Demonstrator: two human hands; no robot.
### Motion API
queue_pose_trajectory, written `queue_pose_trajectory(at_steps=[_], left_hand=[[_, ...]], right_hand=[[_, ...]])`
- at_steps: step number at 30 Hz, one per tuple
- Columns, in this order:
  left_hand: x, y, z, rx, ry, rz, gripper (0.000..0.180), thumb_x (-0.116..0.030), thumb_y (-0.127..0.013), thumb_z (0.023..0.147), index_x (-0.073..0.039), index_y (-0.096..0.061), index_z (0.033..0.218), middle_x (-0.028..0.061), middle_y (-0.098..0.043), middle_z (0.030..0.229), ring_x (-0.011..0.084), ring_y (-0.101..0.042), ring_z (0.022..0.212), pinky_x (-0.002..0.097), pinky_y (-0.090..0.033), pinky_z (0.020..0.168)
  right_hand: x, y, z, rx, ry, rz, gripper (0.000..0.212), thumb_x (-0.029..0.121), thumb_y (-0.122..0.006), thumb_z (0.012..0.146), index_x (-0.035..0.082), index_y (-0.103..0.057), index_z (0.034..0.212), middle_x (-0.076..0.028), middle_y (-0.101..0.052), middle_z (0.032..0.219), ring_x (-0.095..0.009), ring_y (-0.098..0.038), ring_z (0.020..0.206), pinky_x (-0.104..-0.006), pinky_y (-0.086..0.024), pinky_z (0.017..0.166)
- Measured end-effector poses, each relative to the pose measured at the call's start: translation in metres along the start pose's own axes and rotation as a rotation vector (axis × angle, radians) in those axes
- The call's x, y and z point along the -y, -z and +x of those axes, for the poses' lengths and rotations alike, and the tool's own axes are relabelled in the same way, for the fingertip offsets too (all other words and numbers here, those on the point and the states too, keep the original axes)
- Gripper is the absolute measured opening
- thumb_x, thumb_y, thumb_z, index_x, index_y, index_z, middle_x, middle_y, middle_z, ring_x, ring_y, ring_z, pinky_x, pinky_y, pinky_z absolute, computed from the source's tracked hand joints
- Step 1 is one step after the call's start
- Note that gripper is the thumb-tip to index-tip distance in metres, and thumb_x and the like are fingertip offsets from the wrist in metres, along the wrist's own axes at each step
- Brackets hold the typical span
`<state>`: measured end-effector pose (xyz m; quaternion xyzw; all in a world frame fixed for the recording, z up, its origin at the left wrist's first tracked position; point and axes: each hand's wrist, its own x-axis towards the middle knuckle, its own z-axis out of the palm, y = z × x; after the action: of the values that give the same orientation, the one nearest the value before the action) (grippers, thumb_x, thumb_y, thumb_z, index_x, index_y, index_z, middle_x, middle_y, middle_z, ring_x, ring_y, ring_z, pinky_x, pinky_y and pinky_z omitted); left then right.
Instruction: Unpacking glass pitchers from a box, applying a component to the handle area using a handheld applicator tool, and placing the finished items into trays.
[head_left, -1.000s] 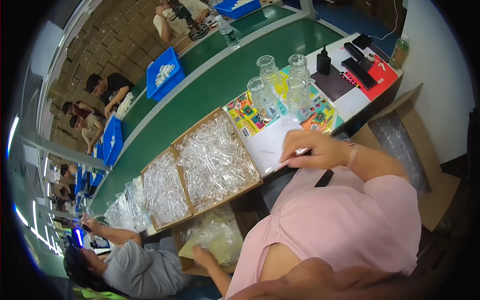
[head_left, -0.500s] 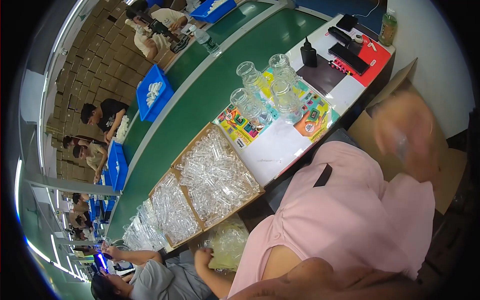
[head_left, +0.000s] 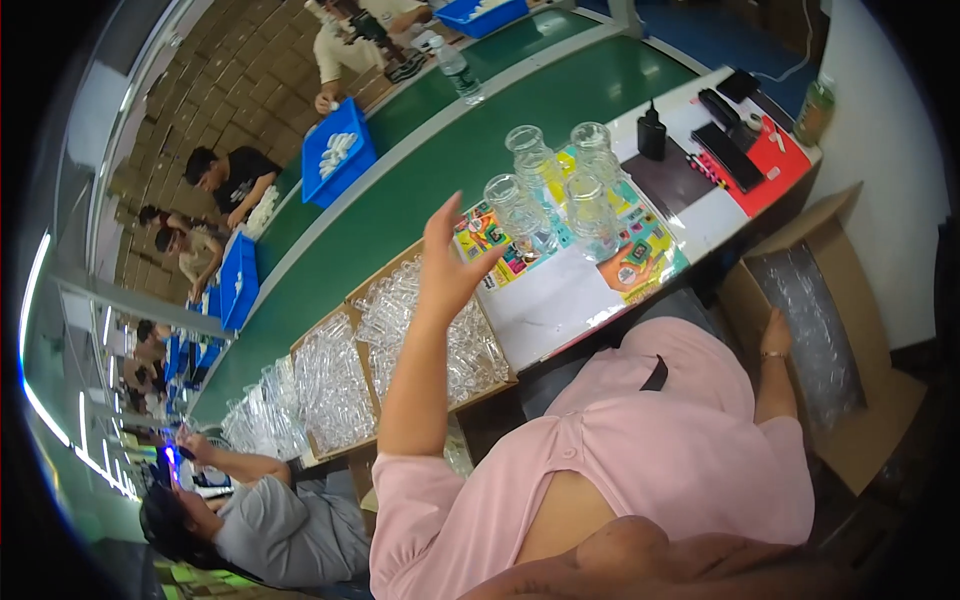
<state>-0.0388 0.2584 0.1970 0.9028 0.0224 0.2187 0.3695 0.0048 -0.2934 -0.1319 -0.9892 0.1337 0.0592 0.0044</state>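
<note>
My left hand (head_left: pixel 452 262) is raised over the carton of clear tubes, thumb and fingers apart and nothing in it. It points toward several clear waisted glass vessels (head_left: pixel 592 218), which stand upright on a colourful printed sheet (head_left: pixel 640 262). The nearest one is a little right of my fingertips, without contact. Low on the right, my right hand (head_left: pixel 775 335) is at the near side of an open cardboard box (head_left: pixel 880 400). Clear plastic-wrapped contents (head_left: pixel 805 320) fill this box. The right fingers are small and partly hidden, so their grip cannot be made out.
Cartons of small clear tubes (head_left: pixel 335 385) line the bench on the left. A black dropper bottle (head_left: pixel 651 132) and a phone (head_left: pixel 727 155) lie farther right. Beyond the green conveyor (head_left: pixel 420 170) are blue bins (head_left: pixel 340 150) and co-workers. Another person in grey (head_left: pixel 290 530) sits at lower left.
My left hand has risen from beside the yellowish bag to above the tube carton, opening out. My right hand, blurred before with something clear, has dropped to the cardboard box. The view has shifted.
</note>
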Motion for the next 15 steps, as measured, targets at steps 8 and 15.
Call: queue_pose_trajectory(at_steps=[8,15], left_hand=[[0.022,-0.052,0.050,0.019,-0.060,-0.020,0.074,-0.007,-0.078,0.059,-0.009,-0.040,0.123,0.0140,-0.052,0.112,0.0239,-0.054,0.101,0.0308,-0.045,0.084],[0.000,-0.027,0.024,-0.041,0.001,-0.187,0.063,0.001,-0.075,0.059,-0.005,-0.043,0.114,0.0108,-0.053,0.109,0.0203,-0.053,0.099,0.0294,-0.044,0.085]], right_hand=[[0.008,0.014,0.003,-0.091,0.045,-0.006,0.052,0.016,-0.069,0.070,0.008,-0.041,0.113,-0.016,-0.055,0.104,-0.033,-0.060,0.082,-0.0430,-0.050,0.064],[0.016,0.025,0.003,-0.043,0.070,-0.022,0.054,0.019,-0.070,0.069,0.007,-0.041,0.114,-0.016,-0.052,0.109,-0.034,-0.059,0.087,-0.0401,-0.050,0.070]])
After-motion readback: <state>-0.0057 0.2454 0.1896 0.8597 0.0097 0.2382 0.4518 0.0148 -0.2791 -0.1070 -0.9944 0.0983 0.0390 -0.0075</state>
